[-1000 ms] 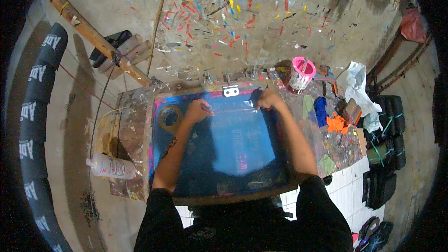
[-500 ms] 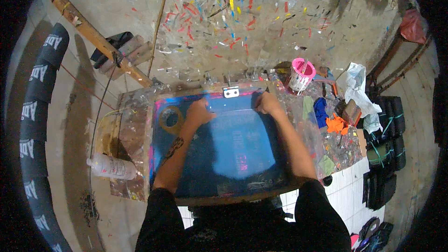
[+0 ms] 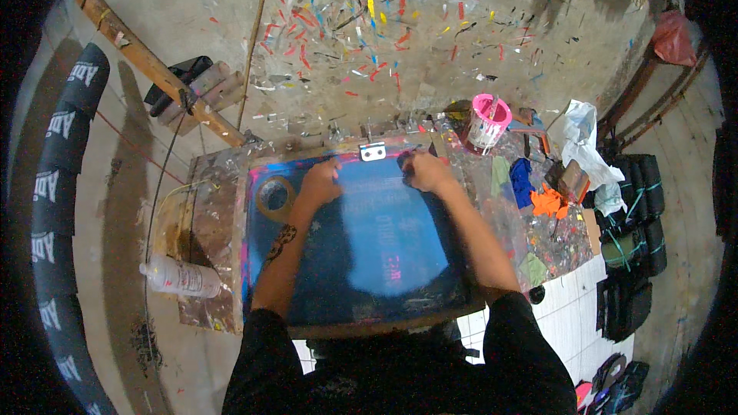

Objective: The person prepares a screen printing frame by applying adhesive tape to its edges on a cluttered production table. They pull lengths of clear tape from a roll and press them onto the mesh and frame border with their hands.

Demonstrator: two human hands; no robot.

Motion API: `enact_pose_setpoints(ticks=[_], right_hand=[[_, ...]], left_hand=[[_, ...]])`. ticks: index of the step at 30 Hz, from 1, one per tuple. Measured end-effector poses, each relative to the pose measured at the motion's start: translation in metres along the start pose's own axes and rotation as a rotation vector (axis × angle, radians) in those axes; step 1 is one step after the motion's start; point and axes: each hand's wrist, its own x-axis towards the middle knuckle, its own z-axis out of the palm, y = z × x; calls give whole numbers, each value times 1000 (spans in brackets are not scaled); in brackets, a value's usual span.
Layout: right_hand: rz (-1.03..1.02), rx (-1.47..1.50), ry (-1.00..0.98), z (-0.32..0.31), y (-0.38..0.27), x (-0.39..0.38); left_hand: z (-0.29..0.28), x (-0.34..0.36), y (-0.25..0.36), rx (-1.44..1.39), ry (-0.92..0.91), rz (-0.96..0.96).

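A framed blue printing screen [image 3: 396, 234] lies flat on the worktable, with reversed pink lettering showing in its mesh. Over its far left part, my left hand [image 3: 320, 182] is closed, fingers curled at the mesh. My right hand [image 3: 430, 171] is closed too, fingertips pinched together near the far right corner. A faint pale line crosses the mesh between them; whether it is a strip of clear tape I cannot tell. Beside my left hand, a roll of tape [image 3: 290, 203] rests on the screen. A metal hinge clamp [image 3: 373, 152] grips the far edge of the frame.
On the paint-stained table [image 3: 503, 219], right of the screen, stand a pink-rimmed bucket [image 3: 486, 132] and coloured rags [image 3: 549, 200]. A clear plastic bottle [image 3: 181, 277] lies at the left. Black bundles [image 3: 626, 246] are stacked at far right; a wooden pole [image 3: 146, 65] leans at left.
My right hand has shifted slightly left and inward along the far edge. My left hand stays almost in place, and the whole view has moved a little.
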Motion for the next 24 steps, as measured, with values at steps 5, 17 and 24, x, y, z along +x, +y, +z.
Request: enact_pose_setpoints(ticks=[5, 17, 24], right_hand=[[-76, 59, 114, 0, -7, -10], [-147, 181, 106, 2, 3, -5], [-77, 214, 177, 4, -9, -12]], left_hand=[[7, 3, -1, -26, 0, 37], [16, 4, -14, -202, -45, 175], [22, 2, -12, -64, 37, 205]])
